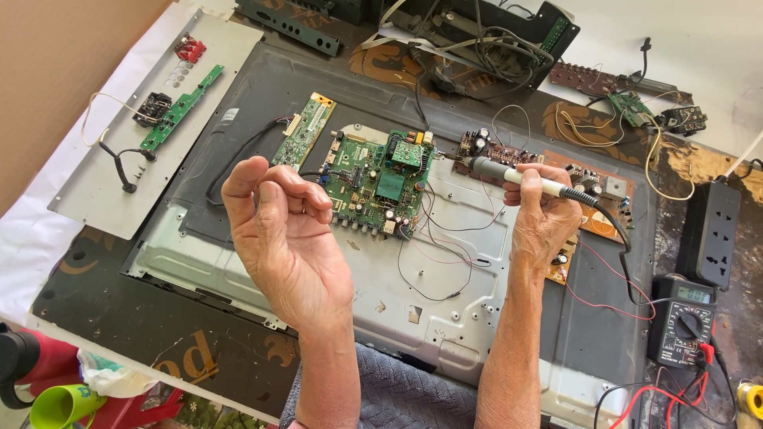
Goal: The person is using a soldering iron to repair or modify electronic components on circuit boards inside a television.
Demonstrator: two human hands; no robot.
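Right hand (544, 214) clamped on a soldering iron (517, 176), tip aimed toward nine o'clock at the green circuit board (373, 179). Left hand (278, 230), at eight o'clock from the board, raised palm-up, fingers curled, holding nothing visible. Multimeter (683, 318) on the bench at four o'clock.

Both forearms reach up from below, the left hand (280, 230) raised palm-up with fingers curled loosely and nothing in it, the right hand (544, 210) closed in a pen-like grip, knuckles up.
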